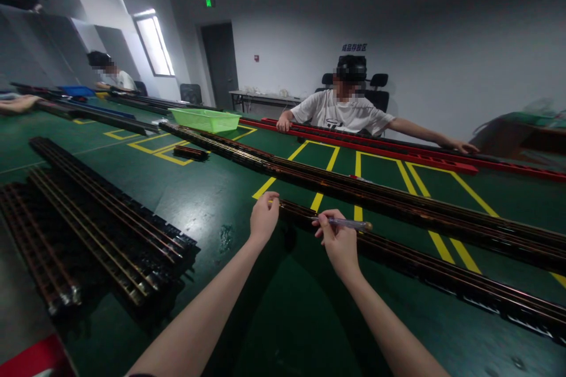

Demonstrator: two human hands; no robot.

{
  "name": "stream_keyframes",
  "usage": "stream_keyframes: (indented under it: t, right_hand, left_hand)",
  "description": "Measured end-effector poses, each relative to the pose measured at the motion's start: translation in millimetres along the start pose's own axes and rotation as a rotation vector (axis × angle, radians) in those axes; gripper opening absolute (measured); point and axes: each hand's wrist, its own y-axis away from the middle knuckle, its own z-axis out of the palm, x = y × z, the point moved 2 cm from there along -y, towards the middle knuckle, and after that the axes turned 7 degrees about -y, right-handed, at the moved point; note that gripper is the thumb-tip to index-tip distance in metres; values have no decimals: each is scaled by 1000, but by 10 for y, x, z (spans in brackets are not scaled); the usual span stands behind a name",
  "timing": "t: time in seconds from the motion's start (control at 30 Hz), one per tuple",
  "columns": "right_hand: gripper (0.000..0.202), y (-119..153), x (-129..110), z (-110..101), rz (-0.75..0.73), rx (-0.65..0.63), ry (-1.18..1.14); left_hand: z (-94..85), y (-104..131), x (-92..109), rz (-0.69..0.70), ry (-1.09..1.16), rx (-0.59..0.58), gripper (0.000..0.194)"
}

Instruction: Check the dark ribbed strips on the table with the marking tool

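A long dark rail with copper-coloured strips (424, 256) lies across the table in front of me, running off to the right. My left hand (264, 217) has its fingers closed around the left end of this rail. Pinched in my right hand (338, 242) is a screwdriver (351, 224) with a clear purplish handle. Its thin shaft points left and meets the rail's upper side a little right of my left hand. Whether the tip sits on a screw is too small to tell.
Behind lies another long dark rail (389, 194). Several similar rails (101, 200) are stacked at left. A short rail piece (190, 153) and a green basket (206, 121) stand farther back. Across the table, a person (340, 109) rests both hands by a red rail (380, 144).
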Motion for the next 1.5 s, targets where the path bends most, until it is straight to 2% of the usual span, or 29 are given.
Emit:
stream_keyframes:
  t: [0.17, 0.27, 0.43, 0.6, 0.8, 0.97, 1.23, 1.5]
  right_hand:
    - [30, -5, 11, 2, 7, 12, 33]
    - [29, -17, 34, -19, 15, -32, 18]
    - [26, -26, 81, -60, 22, -147, -39]
    - [26, -15, 80, -56, 15, -118, -28]
    - [25, 13, 72, -57, -11, -84, -31]
    - [27, 28, 51, -80, 8, -16, -41]
    - [26, 24, 56, -93, -9, -18, -49]
    - [23, 12, 46, -105, -8, -74, -23]
  left_hand:
    - [34, 41, 102, 282, -124, 2, 31]
    - [60, 82, 131, 365, -226, -55, 40]
    - [79, 113, 130, 378, -299, -138, 48]
    - [109, 95, 82, 407, -325, -158, 40]
    - [139, 83, 32, 472, -330, -121, 38]
    - [142, 68, 24, 466, -326, -118, 36]
    - [141, 65, 40, 468, -313, -125, 33]
    - [159, 50, 10, 392, -297, -112, 35]
